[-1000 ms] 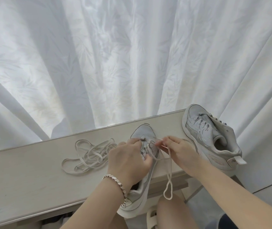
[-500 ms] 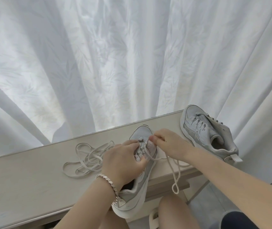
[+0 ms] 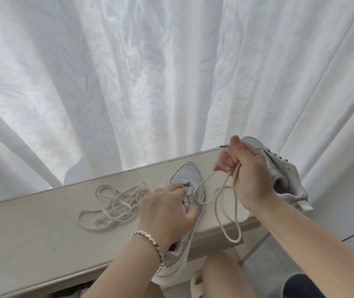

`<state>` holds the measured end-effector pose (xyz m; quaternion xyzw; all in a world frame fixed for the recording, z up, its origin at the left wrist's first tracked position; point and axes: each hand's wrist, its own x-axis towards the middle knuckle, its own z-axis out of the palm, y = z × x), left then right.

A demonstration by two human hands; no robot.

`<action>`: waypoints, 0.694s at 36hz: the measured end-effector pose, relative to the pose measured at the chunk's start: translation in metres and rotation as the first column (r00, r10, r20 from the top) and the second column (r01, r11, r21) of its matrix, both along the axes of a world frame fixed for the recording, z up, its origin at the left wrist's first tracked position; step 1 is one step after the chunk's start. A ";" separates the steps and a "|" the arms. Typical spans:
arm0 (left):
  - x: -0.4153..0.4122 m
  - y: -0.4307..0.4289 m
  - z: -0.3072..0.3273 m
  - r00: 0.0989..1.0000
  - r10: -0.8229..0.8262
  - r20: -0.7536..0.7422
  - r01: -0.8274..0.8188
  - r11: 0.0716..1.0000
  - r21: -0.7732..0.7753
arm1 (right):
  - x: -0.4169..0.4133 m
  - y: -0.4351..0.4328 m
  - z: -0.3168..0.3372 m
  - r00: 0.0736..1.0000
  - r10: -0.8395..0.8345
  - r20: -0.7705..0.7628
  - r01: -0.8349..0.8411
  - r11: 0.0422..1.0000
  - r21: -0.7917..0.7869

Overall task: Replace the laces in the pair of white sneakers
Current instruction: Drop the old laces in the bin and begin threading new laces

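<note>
shoe: white mesh sneaker [image 3: 190,179] is laid lengthwise near-to-far, toe pointed away
left hand [image 3: 167,211]: wrapped round its eyelet area
right hand [image 3: 247,175]: cream cord lace [image 3: 221,203] is pinched, held up

Open tabletop [image 3: 21,233] lies left of the loose laces [image 3: 116,205]; curtain [image 3: 150,82] blocks behind.

- My right hand [image 3: 249,179] has lifted off the near sneaker [image 3: 190,175] and drawn up and away, fingers now curled round the lace [image 3: 205,180].
- The lace, which was slack beneath my fingers, now runs taut from the eyelets up to them.
- Its dark tip [image 3: 224,145] now pokes out beside my thumb.
- My hand now hides part of the far sneaker [image 3: 287,175].
</note>
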<state>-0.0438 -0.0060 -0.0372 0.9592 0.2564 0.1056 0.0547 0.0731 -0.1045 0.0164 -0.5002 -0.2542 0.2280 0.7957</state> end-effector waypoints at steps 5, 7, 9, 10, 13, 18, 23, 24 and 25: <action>-0.001 -0.002 0.003 0.999 -0.027 -0.032 0.027 1.000 0.003 | 0.008 -0.015 0.045 0.995 -0.022 0.096 0.011 0.994 0.109; -0.002 -0.002 0.003 1.000 -0.027 0.003 0.027 0.999 0.016 | 0.010 -0.017 0.053 0.992 -0.079 0.100 0.071 0.994 0.079; -0.001 -0.005 0.009 1.000 0.013 0.016 -0.012 0.998 -0.060 | 0.014 -0.014 0.051 0.981 -0.122 0.148 0.131 0.990 -0.058; 0.000 -0.003 0.006 1.000 0.012 0.018 -0.011 0.998 -0.064 | 0.015 -0.011 0.046 0.966 -0.123 0.228 0.163 0.973 -0.165; 0.000 0.000 -0.001 0.999 -0.004 0.053 0.004 1.000 -0.008 | 0.018 0.001 0.021 0.793 0.064 0.605 0.321 0.801 -0.505; 0.000 -0.001 0.000 0.998 -0.022 0.058 0.023 1.000 -0.012 | 0.011 0.012 -0.025 0.559 0.645 0.520 0.331 0.402 -0.854; -0.001 -0.001 0.000 0.997 -0.029 0.067 0.028 1.000 0.009 | 0.011 0.015 -0.035 0.526 0.747 0.406 0.339 0.254 -0.906; -0.001 -0.001 0.001 0.997 -0.028 0.065 0.028 1.000 0.008 | 0.011 0.015 -0.036 0.533 0.744 0.402 0.294 0.283 -0.913; -0.001 -0.001 0.001 0.998 -0.027 0.057 0.027 1.000 0.009 | 0.010 0.014 -0.038 0.547 0.728 0.414 0.235 0.341 -0.910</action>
